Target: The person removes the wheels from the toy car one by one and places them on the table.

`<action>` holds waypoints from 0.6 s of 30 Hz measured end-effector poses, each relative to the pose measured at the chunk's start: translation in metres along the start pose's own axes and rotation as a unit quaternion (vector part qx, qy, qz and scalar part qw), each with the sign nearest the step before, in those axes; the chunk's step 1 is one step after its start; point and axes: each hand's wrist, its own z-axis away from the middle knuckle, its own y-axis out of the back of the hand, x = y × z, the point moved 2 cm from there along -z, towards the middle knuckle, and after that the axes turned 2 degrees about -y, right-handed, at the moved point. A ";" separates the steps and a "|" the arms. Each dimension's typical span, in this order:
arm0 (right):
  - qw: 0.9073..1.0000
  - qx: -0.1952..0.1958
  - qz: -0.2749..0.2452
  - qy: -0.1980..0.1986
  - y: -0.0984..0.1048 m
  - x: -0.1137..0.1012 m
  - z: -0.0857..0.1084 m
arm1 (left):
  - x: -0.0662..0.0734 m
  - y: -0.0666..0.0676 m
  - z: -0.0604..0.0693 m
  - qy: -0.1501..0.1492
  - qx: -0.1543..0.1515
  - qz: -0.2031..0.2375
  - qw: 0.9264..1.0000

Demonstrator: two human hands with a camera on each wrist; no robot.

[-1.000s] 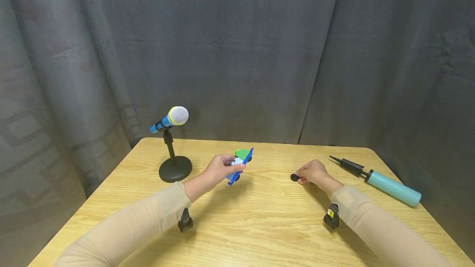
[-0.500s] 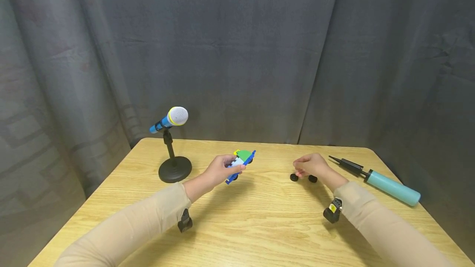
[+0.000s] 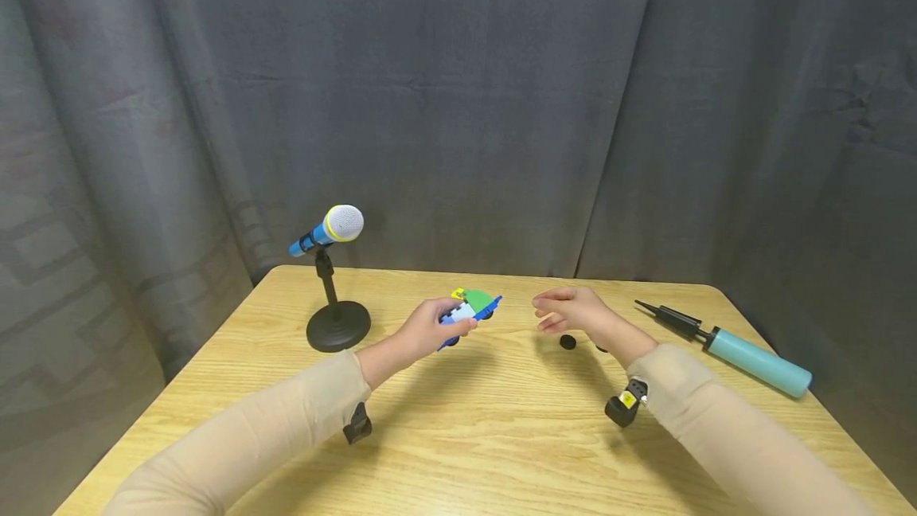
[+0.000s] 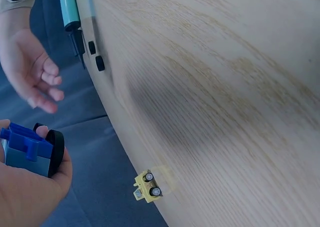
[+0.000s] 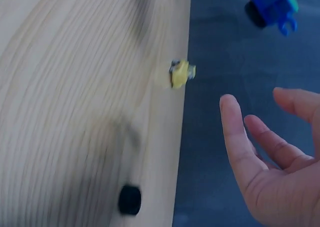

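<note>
My left hand (image 3: 419,329) grips a toy vehicle (image 3: 462,313) with a blue base, light-blue block body, green rounded top and black wheels. The left wrist view shows one black wheel (image 4: 57,152) and a blue coupling at its end. Above the table, to the right of the vehicle, my right hand (image 3: 576,313) is raised with fingers relaxed and nothing between them. Below it, a round black wheel (image 3: 567,342) lies on the wood. A second black wheel (image 3: 602,349) is partly hidden by the right wrist.
A small yellow toy car (image 4: 146,186) stands near the table's far edge, mostly behind the held vehicle in the head view. At back left is a blue microphone (image 3: 325,231) on a black stand (image 3: 338,326). A teal hand pump (image 3: 759,361) lies at right.
My right hand has let go of a black wheel, lifted off the table and moved left toward the vehicle. The left hand has tilted the toy vehicle slightly, its green end shifting right.
</note>
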 end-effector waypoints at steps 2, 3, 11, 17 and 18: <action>1.000 -0.017 -0.013 0.006 -0.006 -0.005 0.000 | 0.000 0.000 0.000 -0.007 -0.004 -0.009 1.000; 0.999 -0.024 -0.021 0.005 -0.009 -0.008 0.001 | 0.001 -0.001 0.000 -0.014 -0.006 -0.014 1.000; 0.994 -0.094 -0.053 0.004 -0.034 -0.026 0.002 | 0.007 -0.003 0.001 -0.039 -0.032 -0.031 0.998; 0.991 -0.118 -0.064 0.017 -0.044 -0.029 0.001 | 0.010 -0.004 0.002 -0.050 -0.047 -0.041 0.997; 0.990 -0.119 -0.067 0.020 -0.045 -0.029 0.001 | 0.011 -0.005 0.002 -0.052 -0.050 -0.043 0.997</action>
